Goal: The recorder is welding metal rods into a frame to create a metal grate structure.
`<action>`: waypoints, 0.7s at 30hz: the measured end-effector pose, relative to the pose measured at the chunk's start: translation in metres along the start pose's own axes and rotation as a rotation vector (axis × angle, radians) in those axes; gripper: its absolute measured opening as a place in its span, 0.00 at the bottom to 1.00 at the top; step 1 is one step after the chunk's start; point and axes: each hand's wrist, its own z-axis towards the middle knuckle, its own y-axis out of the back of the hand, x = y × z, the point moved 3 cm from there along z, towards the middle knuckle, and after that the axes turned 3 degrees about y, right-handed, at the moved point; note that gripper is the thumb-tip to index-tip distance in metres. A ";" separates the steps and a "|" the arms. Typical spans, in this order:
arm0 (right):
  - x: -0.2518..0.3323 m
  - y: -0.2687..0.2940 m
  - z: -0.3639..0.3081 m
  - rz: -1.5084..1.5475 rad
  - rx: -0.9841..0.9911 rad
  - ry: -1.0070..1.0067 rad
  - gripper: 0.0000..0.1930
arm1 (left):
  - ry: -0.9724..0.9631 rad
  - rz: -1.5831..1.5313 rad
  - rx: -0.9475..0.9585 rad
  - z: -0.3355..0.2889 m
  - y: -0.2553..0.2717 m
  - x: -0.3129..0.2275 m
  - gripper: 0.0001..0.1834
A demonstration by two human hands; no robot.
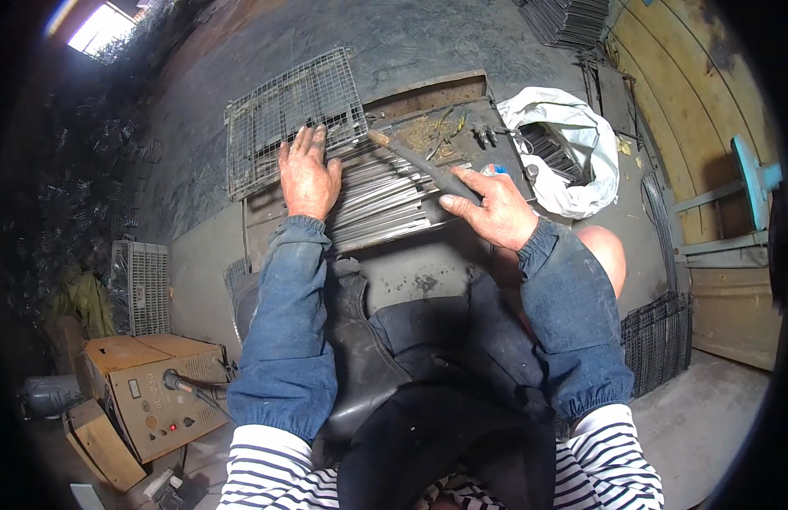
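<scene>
My left hand [310, 174] lies flat with its fingers stretched out, at the near right part of a wire mesh basket or panel [283, 106]. Held in my right hand [500, 208] is a long dark bar-shaped tool [424, 164] with a brown far end; its exact kind is unclear. The tool slants to the far left, over a bundle of thin metal strips [381, 204] that lie side by side between my hands. Behind the strips, a shallow metal tray [436, 98] carries brown debris and several small tools.
An open white sack [600, 166] with dark metal pieces stands at the right. An orange-brown power unit [160, 395] with a cable sits at the lower left, near a grey crate [143, 289]. Black mesh panels [657, 344] stack at the right; a yellow panel wall [674, 93] rises beyond.
</scene>
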 end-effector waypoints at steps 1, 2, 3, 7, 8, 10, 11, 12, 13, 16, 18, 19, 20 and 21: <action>0.000 0.000 0.000 0.001 0.001 0.000 0.29 | 0.000 0.000 0.000 0.000 0.000 0.000 0.34; -0.001 0.001 0.001 -0.028 0.005 -0.001 0.29 | -0.002 0.001 -0.001 0.000 0.000 0.000 0.34; -0.001 0.002 0.001 -0.056 0.009 -0.003 0.29 | -0.005 0.001 -0.002 0.001 -0.001 0.000 0.34; 0.003 0.003 0.002 -0.083 0.001 -0.003 0.27 | -0.014 0.029 -0.010 0.002 -0.008 0.004 0.33; 0.007 0.004 0.005 -0.032 0.029 0.002 0.26 | -0.014 0.047 -0.013 0.003 -0.010 0.006 0.32; 0.009 0.002 0.006 0.020 0.058 0.007 0.24 | 0.005 -0.040 0.075 0.004 -0.002 0.004 0.31; 0.011 0.002 0.006 -0.005 0.011 0.056 0.22 | 0.008 0.024 -0.029 0.001 -0.015 0.014 0.31; 0.010 0.003 0.005 -0.033 -0.038 0.099 0.21 | -0.067 0.074 -0.017 0.002 -0.013 0.013 0.30; 0.007 0.001 0.004 -0.034 -0.039 0.096 0.21 | -0.069 0.071 -0.015 0.002 -0.016 0.016 0.30; 0.004 0.001 0.004 -0.043 -0.099 0.143 0.21 | -0.089 -0.045 -0.075 0.002 -0.012 0.013 0.32; 0.006 0.003 0.005 -0.019 -0.039 0.082 0.23 | -0.097 0.031 -0.095 0.002 -0.006 0.007 0.31; 0.004 0.002 0.004 -0.021 -0.039 0.080 0.23 | -0.053 0.035 -0.055 0.003 0.000 -0.001 0.31; 0.001 0.002 0.003 -0.020 -0.045 0.074 0.23 | -0.034 -0.008 -0.036 0.004 -0.002 -0.003 0.33; 0.001 0.000 0.004 -0.014 -0.046 0.075 0.24 | -0.035 0.010 -0.045 0.002 -0.001 -0.001 0.33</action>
